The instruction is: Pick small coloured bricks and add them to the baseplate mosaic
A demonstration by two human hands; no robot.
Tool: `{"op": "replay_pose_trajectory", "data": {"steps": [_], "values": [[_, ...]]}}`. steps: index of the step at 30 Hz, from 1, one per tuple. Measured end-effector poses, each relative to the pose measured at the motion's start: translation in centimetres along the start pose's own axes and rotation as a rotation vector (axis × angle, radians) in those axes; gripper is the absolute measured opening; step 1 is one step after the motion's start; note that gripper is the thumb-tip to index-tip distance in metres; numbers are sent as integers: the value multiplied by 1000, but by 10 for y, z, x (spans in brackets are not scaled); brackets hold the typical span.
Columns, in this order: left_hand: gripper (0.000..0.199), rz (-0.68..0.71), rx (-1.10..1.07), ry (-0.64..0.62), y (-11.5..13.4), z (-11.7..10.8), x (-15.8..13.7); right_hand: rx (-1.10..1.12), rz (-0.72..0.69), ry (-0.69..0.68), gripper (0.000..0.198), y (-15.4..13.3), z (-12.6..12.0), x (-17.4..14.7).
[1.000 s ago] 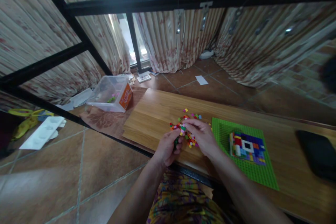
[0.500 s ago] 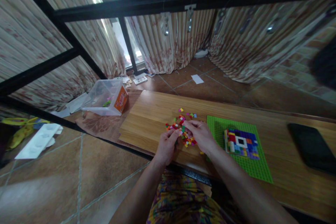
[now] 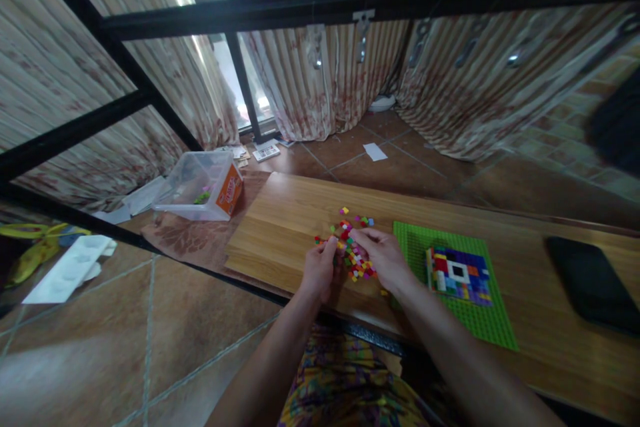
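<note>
The left hand was at the near left edge of a heap of small loose toy bricks, its thumb and forefinger drawn close together; the right hand was just across from it, fingers curled in over the heap's right side; whether either one pinched a brick could not be told, the pieces being too small and the fingertips too crowded among them. The heap lay between the two hands and a little beyond them, on a wood-grain tabletop; one stray yellow brick sat just below the right hand, near the wrist.

To the right of the right hand was a green studded baseplate; on it stood a multicoloured brick panel with a white square ring around a dark centre, already joined together; the studs around it were largely bare, and plenty of bricks remained unjoined, so the work looked partway along, though how much was left could not be judged. Farther right of that hand lay a black phone-like slab; well off beyond the left hand was a clear plastic box with an orange label.
</note>
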State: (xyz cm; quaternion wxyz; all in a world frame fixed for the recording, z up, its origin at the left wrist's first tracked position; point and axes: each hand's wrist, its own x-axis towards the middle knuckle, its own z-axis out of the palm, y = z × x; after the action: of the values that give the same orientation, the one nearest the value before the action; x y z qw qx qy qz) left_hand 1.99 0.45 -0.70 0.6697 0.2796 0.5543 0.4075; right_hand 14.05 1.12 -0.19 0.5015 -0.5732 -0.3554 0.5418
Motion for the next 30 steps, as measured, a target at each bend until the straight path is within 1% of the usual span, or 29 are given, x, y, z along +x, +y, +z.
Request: {"op": "replay_pose_trajectory", "data": {"steps": [3, 6, 8, 10, 11, 13, 15, 17, 18, 20, 22, 24, 27, 30], "values": [[47, -34, -64, -71, 1, 1, -3, -39, -38, -7, 33, 1, 2, -2], [47, -30, -115, -156, 2, 1, -7, -96, -110, -3, 32, 3, 6, -3], [45, 8, -89, -154, 3, 2, -10, -121, -148, -10, 30, 4, 8, -4], [43, 50, -59, -136, 3, 3, -12, -117, -154, -28, 30, 4, 9, -7], [42, 58, -59, -141, 4, 3, -14, -98, -136, -42, 30, 3, 10, -9], [41, 34, -97, -178, 4, 3, -16, -28, -54, -83, 32, 2, 10, -14], [40, -30, -162, -235, 3, 1, -19, 47, 46, -132, 35, 2, 8, -18], [38, -86, -221, -282, 2, -4, -20, 49, 81, -147, 37, 2, 4, -19], [36, -101, -250, -299, 1, -7, -20, -1, 58, -121, 36, 3, 1, -17], [32, -104, -305, -325, 1, -14, -20, -199, -65, -28, 32, 4, -7, -10], [29, -88, -345, -323, 1, -22, -20, -482, -218, 52, 26, 4, -14, 0], [26, -80, -360, -300, 2, -29, -20, -760, -328, 68, 20, 3, -18, 8], [24, -92, -374, -289, 4, -37, -19, -1043, -390, 46, 22, 1, -14, 12], [23, -95, -400, -299, 4, -41, -19, -1197, -374, 42, 25, -1, -1, 11]]}}
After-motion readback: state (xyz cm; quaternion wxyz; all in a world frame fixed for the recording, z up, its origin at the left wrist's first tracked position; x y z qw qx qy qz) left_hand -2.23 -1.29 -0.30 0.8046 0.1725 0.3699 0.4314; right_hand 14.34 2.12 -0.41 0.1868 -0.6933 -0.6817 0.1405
